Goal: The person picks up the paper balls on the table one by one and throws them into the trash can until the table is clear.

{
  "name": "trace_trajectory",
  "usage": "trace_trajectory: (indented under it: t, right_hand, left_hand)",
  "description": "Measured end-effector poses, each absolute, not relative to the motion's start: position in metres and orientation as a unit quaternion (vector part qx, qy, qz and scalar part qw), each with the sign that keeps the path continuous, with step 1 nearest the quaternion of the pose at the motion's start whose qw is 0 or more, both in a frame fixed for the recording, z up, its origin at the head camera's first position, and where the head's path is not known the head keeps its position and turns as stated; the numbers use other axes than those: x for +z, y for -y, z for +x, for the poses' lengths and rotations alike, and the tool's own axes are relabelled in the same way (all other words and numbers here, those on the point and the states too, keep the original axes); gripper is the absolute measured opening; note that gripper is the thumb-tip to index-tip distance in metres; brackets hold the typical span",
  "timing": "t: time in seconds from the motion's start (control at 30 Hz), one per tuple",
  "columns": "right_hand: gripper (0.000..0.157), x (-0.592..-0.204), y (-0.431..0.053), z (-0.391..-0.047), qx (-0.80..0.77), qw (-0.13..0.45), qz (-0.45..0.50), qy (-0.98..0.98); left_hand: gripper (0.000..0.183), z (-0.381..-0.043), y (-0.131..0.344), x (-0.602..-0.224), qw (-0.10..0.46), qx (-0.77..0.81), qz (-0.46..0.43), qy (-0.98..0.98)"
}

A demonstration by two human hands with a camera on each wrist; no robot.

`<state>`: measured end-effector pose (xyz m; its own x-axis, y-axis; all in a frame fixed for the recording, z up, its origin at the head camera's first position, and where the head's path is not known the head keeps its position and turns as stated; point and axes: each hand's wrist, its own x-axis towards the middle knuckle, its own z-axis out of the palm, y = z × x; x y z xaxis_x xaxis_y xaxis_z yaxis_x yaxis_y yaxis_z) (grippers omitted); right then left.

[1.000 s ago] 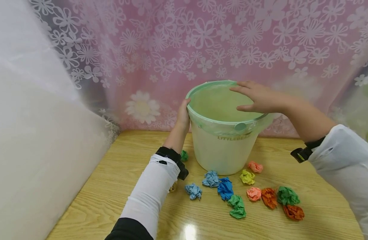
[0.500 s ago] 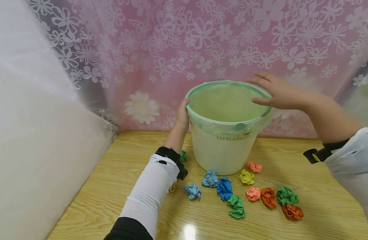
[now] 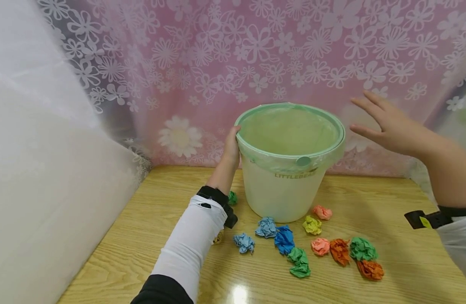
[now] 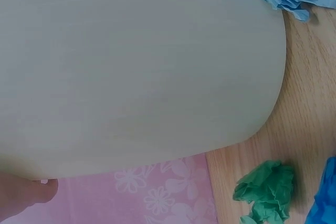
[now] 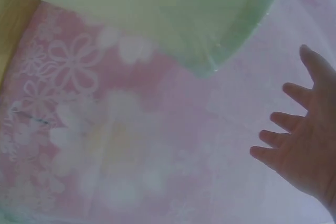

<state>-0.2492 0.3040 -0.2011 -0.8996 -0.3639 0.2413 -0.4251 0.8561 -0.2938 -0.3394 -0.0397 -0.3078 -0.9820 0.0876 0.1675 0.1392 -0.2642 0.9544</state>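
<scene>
Withdrawing from the rim of the white, round plastic bucket, the right hand now hangs to its right, apart, fingers spread wide and holding nothing. That uncovers the mouth and probably leaves the steadying to the left hand, whose thumb lies at the rim; its other fingers are mostly hidden, so how they rest I cannot tell. The bucket stands upright on the wood-grain bench, crumpled coloured paper balls mostly before it. A translucent green plastic liner folds over its rim, slightly creased outside.
</scene>
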Motion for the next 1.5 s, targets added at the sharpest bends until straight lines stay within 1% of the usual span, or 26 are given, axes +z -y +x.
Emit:
trace_trajectory:
  t: [0.13,0.33,0.73,0.87,0.97,1.1,1.37,1.5]
  right_hand:
    - [0.07,-0.221,-0.312,-0.245,0.205,0.124,0.202,0.95]
    - [0.072,-0.257,-0.323,-0.24,0.228,0.123,0.194,0.946]
    - [0.075,-0.335,-0.334,-0.231,0.249,0.093,0.216,0.94]
    - [0.077,-0.357,-0.332,-0.226,0.25,0.065,0.214,0.942]
    - [0.076,-0.374,-0.329,-0.222,0.251,0.043,0.214,0.943]
    - [0.073,-0.396,-0.323,-0.22,0.247,0.034,0.228,0.941]
    - [0.069,-0.421,-0.316,-0.221,0.23,0.022,0.242,0.942]
    - [0.063,-0.428,-0.309,-0.222,0.228,0.019,0.254,0.94]
  left_hand:
    - [0.04,-0.341,0.041,-0.307,0.02,-0.793,-0.093,0.602]
    - [0.039,-0.34,0.041,-0.31,0.02,-0.793,-0.095,0.602]
    - [0.042,-0.339,0.038,-0.313,0.021,-0.786,-0.096,0.611]
    - [0.042,-0.34,0.037,-0.312,0.019,-0.786,-0.099,0.61]
    - [0.043,-0.341,0.037,-0.311,0.018,-0.783,-0.103,0.613]
    - [0.045,-0.342,0.037,-0.311,0.019,-0.782,-0.101,0.615]
    - [0.042,-0.342,0.038,-0.311,0.027,-0.783,-0.101,0.614]
    - [0.04,-0.341,0.039,-0.31,0.027,-0.783,-0.096,0.614]
